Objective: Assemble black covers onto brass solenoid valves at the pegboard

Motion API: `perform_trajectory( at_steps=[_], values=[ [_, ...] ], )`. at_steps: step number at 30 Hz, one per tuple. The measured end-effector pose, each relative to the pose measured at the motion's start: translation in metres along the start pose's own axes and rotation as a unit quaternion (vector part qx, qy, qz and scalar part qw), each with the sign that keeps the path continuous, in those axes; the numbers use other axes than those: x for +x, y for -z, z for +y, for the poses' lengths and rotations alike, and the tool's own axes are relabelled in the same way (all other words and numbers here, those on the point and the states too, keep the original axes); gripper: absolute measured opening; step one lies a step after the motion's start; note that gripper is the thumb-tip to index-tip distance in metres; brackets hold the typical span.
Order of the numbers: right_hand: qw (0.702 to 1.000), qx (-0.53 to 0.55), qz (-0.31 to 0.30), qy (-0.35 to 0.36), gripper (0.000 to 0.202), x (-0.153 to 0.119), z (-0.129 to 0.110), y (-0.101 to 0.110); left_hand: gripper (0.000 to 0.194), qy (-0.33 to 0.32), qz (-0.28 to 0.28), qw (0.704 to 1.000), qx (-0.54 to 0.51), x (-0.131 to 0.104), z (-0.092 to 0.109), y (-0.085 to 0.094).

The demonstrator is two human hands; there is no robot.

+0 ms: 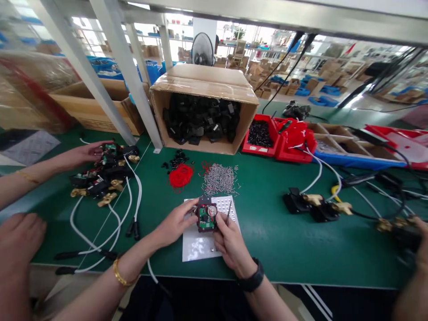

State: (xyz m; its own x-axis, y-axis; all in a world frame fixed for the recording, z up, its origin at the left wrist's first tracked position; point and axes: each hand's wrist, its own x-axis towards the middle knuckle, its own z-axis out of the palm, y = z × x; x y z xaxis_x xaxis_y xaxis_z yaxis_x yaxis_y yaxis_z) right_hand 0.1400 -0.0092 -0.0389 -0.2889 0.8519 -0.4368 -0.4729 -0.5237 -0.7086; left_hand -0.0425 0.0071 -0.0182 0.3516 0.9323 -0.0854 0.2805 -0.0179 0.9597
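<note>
An open black housing with a green circuit board [206, 217] inside is held above a white sheet [197, 247]. My left hand [175, 223] grips its left side with fingers and thumb. At the other side, my right hand [230, 240] is closed, thumb and fingers at the housing's right edge. A thin dark pointed tool [229, 213] sticks up from the right hand; its exact kind is not clear. Small round stickers or parts cover the sheet's upper right. Just beyond lie a pile of small metal screws [219, 179] and red rubber rings [181, 176].
Co-workers' hands show at left [95, 151] and at the right edge [421, 232]. Units with brass valves and white cables [109, 199] lie at left, others [321, 207] at right. Behind stand a carton of black housings [203, 151] and red bins [260, 151].
</note>
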Motion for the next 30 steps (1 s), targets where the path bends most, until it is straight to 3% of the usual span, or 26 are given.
perform_trajectory(
  at_steps=[2,4,7,9,11,13,15,18,23,26,30],
  values=[
    [1.0,0.0,0.018,0.003,0.043,-0.003,0.004,0.001,0.093,0.005,0.014,1.0,0.001,-0.005,-0.008,-0.017],
    [1.0,-0.008,0.02,0.003,0.043,-0.005,0.005,-0.001,0.113,0.008,0.058,0.998,-0.007,-0.007,-0.014,-0.036],
    [0.999,-0.029,0.014,-0.01,0.045,-0.008,0.002,0.001,0.095,0.006,0.126,0.991,-0.052,-0.006,-0.018,-0.051],
    [0.998,-0.052,0.026,0.006,0.047,-0.011,-0.006,0.012,0.09,0.003,0.117,0.986,-0.119,-0.007,-0.016,-0.048],
    [0.992,-0.086,0.062,0.07,0.05,-0.017,-0.016,0.03,0.085,0.017,0.062,0.985,-0.157,-0.011,-0.011,-0.038],
    [0.974,-0.129,0.119,0.142,0.059,-0.022,-0.022,0.048,0.072,0.035,-0.027,0.993,-0.109,-0.017,-0.004,-0.027],
    [0.962,-0.158,0.16,0.152,0.065,-0.025,-0.022,0.061,0.062,0.034,-0.115,0.993,-0.011,-0.021,0.003,-0.023],
    [0.963,-0.168,0.168,0.128,0.059,-0.019,-0.014,0.063,0.058,0.003,-0.18,0.981,0.074,-0.018,0.008,-0.028],
    [0.967,-0.165,0.121,0.153,0.036,0.021,-0.012,0.046,0.054,-0.009,-0.153,0.983,0.097,0.008,0.003,-0.033],
    [0.95,-0.206,0.149,0.179,0.031,0.041,-0.016,0.042,0.055,-0.01,-0.129,0.987,0.095,0.024,-0.001,-0.027],
    [0.93,-0.243,0.191,0.2,0.028,0.051,-0.012,0.045,0.074,0.005,-0.129,0.988,0.086,0.031,-0.008,-0.021]
  ],
)
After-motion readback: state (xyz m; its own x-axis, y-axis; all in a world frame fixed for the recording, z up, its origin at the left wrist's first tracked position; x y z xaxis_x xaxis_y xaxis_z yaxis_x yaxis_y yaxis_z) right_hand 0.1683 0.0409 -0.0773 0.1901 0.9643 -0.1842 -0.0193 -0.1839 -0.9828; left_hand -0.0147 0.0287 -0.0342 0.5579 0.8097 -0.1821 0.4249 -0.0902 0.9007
